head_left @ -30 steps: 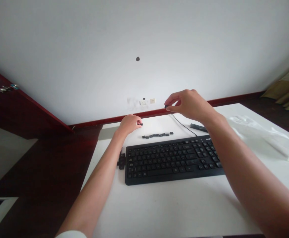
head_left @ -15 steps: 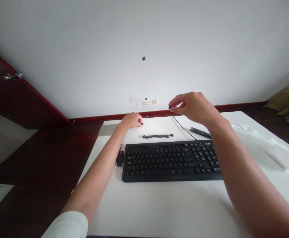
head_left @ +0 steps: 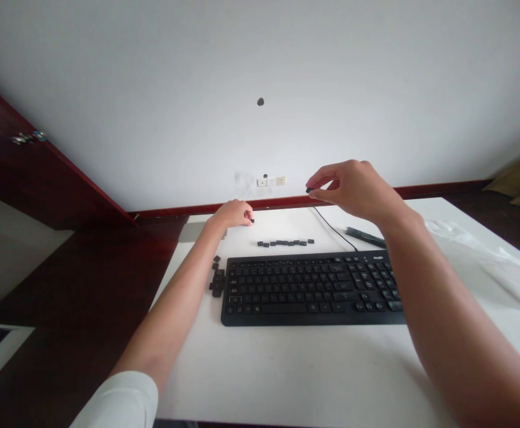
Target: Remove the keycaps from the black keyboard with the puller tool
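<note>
The left hand [head_left: 232,214] keeps a narrow grip, with a small black keycap [head_left: 251,220] pinched at the fingertips, just above or on the white tabletop [head_left: 287,371]; the pictures do not settle which. The right hand [head_left: 353,189] is raised higher, its grip also narrow, holding a second keycap [head_left: 308,189] between thumb and forefinger.

Taking the wall as 12 o'clock, the left hand sits at about 11 o'clock from the black keyboard [head_left: 311,288], and the right hand at about 1 o'clock. A neat row of loose keycaps [head_left: 284,242] lies at 12 o'clock, just beyond the keyboard's far edge and between the hands. A small cluster of keycaps [head_left: 218,280] lies at 9 o'clock, just beside the keyboard's left end. The keyboard's black cable [head_left: 334,229] runs from its far edge toward 12 o'clock, passing under the right hand. A slim dark stick [head_left: 365,236] lies near it at about 1 o'clock. A crumpled white plastic sheet [head_left: 478,261] lies at 3 o'clock, and wall sockets [head_left: 271,181] sit above the dark red skirting board [head_left: 442,189].
</note>
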`<state>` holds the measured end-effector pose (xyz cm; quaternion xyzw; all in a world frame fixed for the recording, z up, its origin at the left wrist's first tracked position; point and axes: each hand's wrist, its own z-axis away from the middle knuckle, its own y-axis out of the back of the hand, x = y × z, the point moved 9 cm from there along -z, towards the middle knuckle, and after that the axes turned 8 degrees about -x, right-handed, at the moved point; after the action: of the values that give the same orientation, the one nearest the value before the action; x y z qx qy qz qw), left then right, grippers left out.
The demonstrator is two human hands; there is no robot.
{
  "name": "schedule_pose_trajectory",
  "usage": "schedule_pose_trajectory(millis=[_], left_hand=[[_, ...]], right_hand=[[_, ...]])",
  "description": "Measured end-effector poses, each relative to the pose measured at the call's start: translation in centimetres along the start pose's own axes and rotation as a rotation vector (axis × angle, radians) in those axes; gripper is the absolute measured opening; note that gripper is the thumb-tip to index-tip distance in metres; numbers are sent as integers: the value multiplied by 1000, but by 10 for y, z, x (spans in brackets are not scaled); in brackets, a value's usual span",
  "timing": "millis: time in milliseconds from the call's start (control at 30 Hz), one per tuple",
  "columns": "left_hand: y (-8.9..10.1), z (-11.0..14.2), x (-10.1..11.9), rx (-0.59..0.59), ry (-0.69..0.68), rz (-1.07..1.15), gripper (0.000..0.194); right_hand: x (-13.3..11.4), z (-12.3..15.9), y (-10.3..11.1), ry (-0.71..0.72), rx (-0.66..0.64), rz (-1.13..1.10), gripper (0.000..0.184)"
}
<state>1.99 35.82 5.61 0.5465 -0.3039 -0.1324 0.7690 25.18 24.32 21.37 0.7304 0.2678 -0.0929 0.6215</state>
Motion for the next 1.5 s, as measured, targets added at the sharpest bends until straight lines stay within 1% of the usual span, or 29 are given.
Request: schedule_pose_trajectory(millis=[100,167,233,300,367,400,433,500,533,600,700,767,833,1000,1133,1333,1433,1500], left_hand=[[-2,0,0,-15,9,14,18],[1,2,-2,-22,21,13,22],[13,8,-5,12,53,2,26],[33,19,-8,84,96,-8,26],[51,31,-2,139,93,-17,21],[58,36,4,148,73,-22,19],[60,39,11,132,57,-24,17],[55,41,28,44,30,-39,17],[48,40,37,-9,13,-49,18],[28,36,58,-131,-48,-79,17],[8,31,84,-180,-125,-125,15],[-2,29,91,-199,-134,-149,15],[-10,29,92,-207,-121,-166,17],[-21,30,83,-186,-93,-195,23],[-27,27,83,-181,-91,-212,21],[-29,27,90,-185,-98,-203,10],[-27,26,87,-166,-98,-201,6],[-20,23,82,-135,-91,-192,7]], right_hand=[[2,0,-1,-12,-6,-4,16],[3,0,-1,-16,-7,-10,17],[3,1,-1,-17,-4,-16,18],[3,1,0,-15,1,-21,18],[2,2,0,-11,3,-22,17],[2,2,0,-8,3,-22,17],[2,2,1,-4,4,-20,16],[1,2,1,5,10,-12,17],[1,2,1,10,14,-8,17],[1,2,1,20,20,-2,18],[1,2,1,27,22,-1,20],[0,2,2,29,27,-3,20],[0,2,3,27,32,-5,19],[0,2,3,18,26,-18,18],[-1,2,2,23,20,-33,19],[-1,2,3,26,25,-31,18],[-1,1,2,27,23,-29,17],[0,1,2,24,20,-27,17]])
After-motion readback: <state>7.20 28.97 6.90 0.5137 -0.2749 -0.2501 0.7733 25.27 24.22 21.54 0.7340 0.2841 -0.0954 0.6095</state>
